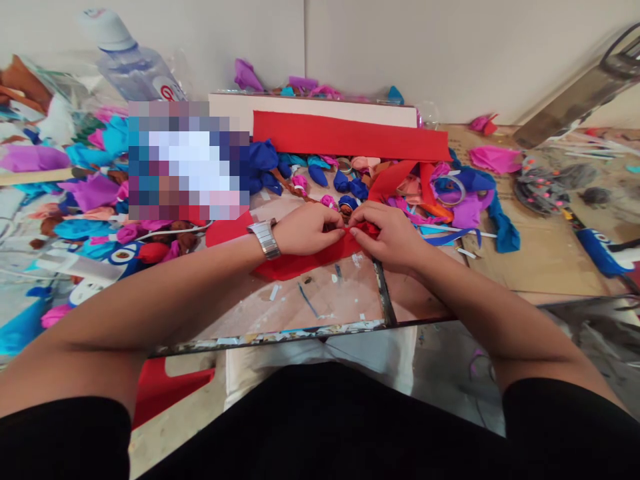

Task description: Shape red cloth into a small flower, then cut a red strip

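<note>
Cluttered table (310,313): left hand (307,229) and right hand (387,235) pinch red cloth (305,261) between them.

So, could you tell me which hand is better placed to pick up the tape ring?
Probably the right hand: the tape ring lies on its side, nearer than to the left hand. Both pinch the red cloth.

surface: worn table (300,307), paint-flecked, dark chipped front edge | under the fingers (334,227): flat red fabric piece (300,263) | beyond the fingertips: heap of blue, pink, purple cloth scraps (320,175), long red fabric strip (350,137), tape roll (451,190) | right of fingers: cardboard sheet (540,253) | far left: water bottle (133,63)
</note>
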Tool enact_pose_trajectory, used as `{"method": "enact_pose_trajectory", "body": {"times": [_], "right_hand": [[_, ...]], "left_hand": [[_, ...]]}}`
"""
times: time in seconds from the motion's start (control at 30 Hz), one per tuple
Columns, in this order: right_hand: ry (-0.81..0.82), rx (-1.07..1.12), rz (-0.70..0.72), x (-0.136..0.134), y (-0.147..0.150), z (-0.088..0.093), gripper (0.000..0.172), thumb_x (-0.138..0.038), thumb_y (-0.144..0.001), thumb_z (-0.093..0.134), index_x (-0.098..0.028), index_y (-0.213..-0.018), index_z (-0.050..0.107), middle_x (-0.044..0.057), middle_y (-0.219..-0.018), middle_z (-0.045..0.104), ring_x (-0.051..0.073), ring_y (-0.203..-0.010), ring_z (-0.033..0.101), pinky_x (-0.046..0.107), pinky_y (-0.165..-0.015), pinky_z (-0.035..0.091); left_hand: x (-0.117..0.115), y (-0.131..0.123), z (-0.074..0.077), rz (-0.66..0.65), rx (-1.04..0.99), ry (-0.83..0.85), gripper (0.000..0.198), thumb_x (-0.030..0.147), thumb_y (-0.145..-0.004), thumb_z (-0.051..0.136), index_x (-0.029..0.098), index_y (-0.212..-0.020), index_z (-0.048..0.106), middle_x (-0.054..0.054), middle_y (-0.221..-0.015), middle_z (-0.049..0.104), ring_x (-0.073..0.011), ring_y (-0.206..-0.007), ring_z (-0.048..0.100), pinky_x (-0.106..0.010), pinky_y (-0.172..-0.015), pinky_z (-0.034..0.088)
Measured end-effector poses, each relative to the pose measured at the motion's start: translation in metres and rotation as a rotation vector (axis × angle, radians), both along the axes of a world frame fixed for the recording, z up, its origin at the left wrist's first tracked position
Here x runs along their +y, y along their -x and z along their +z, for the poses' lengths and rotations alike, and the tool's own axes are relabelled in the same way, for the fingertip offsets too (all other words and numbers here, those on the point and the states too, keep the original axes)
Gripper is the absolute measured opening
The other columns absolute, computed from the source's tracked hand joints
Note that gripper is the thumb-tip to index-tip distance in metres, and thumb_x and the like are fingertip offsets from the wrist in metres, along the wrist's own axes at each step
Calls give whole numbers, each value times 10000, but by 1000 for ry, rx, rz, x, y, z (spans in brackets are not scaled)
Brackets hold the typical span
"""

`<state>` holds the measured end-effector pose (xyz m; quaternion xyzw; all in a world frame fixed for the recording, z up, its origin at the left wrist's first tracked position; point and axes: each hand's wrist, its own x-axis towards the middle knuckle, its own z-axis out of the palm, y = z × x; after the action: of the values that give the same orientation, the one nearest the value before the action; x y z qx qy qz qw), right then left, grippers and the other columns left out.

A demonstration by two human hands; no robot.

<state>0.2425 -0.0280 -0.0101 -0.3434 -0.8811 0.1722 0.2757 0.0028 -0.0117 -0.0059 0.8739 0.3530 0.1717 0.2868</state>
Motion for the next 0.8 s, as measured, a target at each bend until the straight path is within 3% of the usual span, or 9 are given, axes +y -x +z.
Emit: {"method": "enact_pose_trajectory", "body": {"times": [0.37,0.53,0.7,0.8], "right_hand": [[23,-17,-62,0,0,1,112,-265,-968,616,-205,-946,707,79,-982,756,227,-874,691,350,-824,499],[-16,-18,-277,5,-2,3,213,-364,-1004,633,-201,-1068,754,82,-1006,795,240,-876,712,340,-783,483],[-82,-131,-478,11,-10,10,382,-534,-1046,591,-206,-1000,782,70,-867,801,243,-758,694,337,-689,418],[-183,-202,-533,13,-14,13,457,-588,-1066,540,-211,-964,776,83,-878,804,260,-792,705,351,-683,403]], "left_hand": [[8,5,2,-33,51,129,322,362,-955,563,146,-756,696,6,-613,587,-104,-556,431,-276,-580,296],[15,8,2,-21,56,225,326,387,-930,588,141,-747,701,18,-582,538,-99,-544,402,-264,-566,289],[19,11,2,-53,81,299,347,442,-921,596,143,-799,723,21,-620,550,-101,-565,405,-260,-577,297],[19,11,3,-86,92,313,357,458,-918,601,148,-775,709,25,-613,527,-100,-559,384,-269,-577,281]]}}
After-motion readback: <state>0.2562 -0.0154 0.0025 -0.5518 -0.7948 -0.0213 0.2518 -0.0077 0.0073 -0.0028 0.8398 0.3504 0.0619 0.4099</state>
